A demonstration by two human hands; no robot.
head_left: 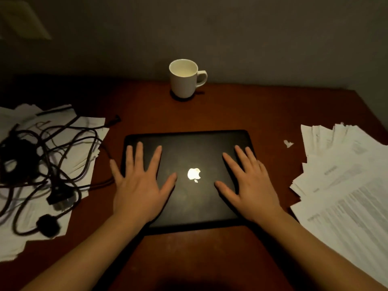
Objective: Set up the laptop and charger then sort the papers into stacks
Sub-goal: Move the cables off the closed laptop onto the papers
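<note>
Head view, laptop (pixel 189 148): closed and flat in the middle of the worktop (pixel 210 114), directly under my palms, its long axis running left to right.
Head view, left grip (pixel 136 185): fingers spread and straight, lying flat on the left half of the lid; the little finger hangs past the left edge.
Head view, right grip (pixel 252 185): spread flat on the right half, fingertips pointing away from me.
Head view, opening edge: the lid's logo reads upside down to me, so I judge the hinge is on the far side and the edge to lift is nearest my wrists.
Head view, charger (pixel 60 195): a tangle of black cable lying on the left papers (pixel 88 131), nearer my left grip.
Head view, right papers (pixel 346 185): a loose fan just beside the laptop's right side.
</note>
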